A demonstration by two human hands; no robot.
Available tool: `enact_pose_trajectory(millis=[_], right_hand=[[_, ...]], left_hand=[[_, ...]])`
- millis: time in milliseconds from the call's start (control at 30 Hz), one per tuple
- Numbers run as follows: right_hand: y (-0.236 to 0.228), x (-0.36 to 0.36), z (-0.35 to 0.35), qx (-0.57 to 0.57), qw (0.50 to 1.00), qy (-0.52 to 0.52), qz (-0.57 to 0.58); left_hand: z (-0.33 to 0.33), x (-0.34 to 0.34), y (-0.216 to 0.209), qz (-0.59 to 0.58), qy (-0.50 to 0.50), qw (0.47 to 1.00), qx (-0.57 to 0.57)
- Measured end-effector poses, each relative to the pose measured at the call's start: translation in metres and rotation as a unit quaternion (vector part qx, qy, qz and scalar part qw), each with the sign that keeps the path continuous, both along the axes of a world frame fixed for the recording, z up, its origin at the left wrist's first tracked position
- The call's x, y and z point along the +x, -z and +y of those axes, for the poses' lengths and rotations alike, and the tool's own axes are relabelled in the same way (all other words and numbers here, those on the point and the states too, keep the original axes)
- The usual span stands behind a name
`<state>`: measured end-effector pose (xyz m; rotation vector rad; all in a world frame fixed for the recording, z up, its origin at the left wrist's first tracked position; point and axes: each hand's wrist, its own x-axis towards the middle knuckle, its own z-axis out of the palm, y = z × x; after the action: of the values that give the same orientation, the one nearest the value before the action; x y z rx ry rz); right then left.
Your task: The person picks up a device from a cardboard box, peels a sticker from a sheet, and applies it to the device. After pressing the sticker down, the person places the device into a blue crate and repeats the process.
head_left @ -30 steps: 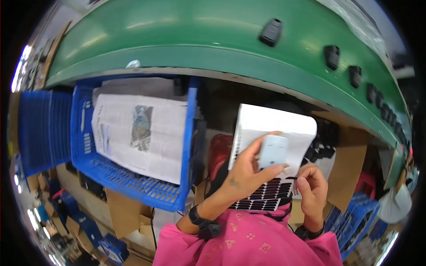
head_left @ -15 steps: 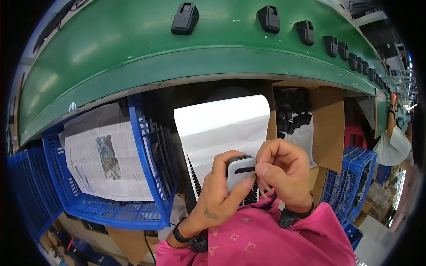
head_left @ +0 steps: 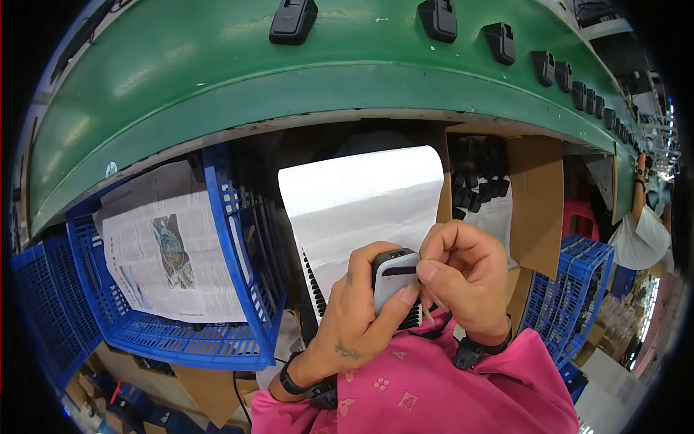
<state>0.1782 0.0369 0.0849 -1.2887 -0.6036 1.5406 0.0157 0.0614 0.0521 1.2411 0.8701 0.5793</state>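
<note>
Since half a second ago almost nothing has shifted: both hands stay together at lower centre, the view only slightly tighter on them. Left hand (head_left: 361, 307) is wrapped around a small grey device (head_left: 394, 278), thumb pressed along its lower right edge, so it is gripping it. Right hand (head_left: 466, 282) is curled closed, fingertips pinched at the device's right side, with a thin stick (head_left: 434, 304) poking out below the fist. Device sits just right of frame centre, in front of a white sheet (head_left: 361, 202) that stands behind the hands. A black ribbed part (head_left: 314, 286) shows at the sheet's lower left edge. Blue crate (head_left: 238, 289) at left holds a newspaper (head_left: 166, 253). Green conveyor (head_left: 289, 94) arcs across the top, black clips on it. Cardboard box (head_left: 535, 202) at right holds black parts. Pink sleeves at bottom.
</note>
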Motion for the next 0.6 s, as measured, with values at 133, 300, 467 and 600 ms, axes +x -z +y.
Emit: enact_pose_trajectory(millis=[133, 300, 467, 600], right_hand=[[0.0018, 0.0006, -0.0008, 0.003, 1.0, -0.005, -0.008], [0.0036, 0.0008, -0.0007, 0.013, 1.0, -0.007, -0.015], [0.0019, -0.0027, 0.0007, 0.01, 1.0, 0.009, -0.013], [0.0017, -0.0058, 0.003, -0.006, 0.999, 0.022, -0.041]], left_hand=[[-0.0003, -0.0001, 0.001, 0.004, -0.001, 1.0, 0.008], [-0.0001, 0.0009, 0.0012, 0.009, -0.004, 1.0, 0.024], [-0.0008, 0.0011, 0.0035, 0.012, -0.005, 0.999, 0.034], [-0.0003, 0.0019, 0.0022, 0.008, 0.001, 1.0, 0.022]])
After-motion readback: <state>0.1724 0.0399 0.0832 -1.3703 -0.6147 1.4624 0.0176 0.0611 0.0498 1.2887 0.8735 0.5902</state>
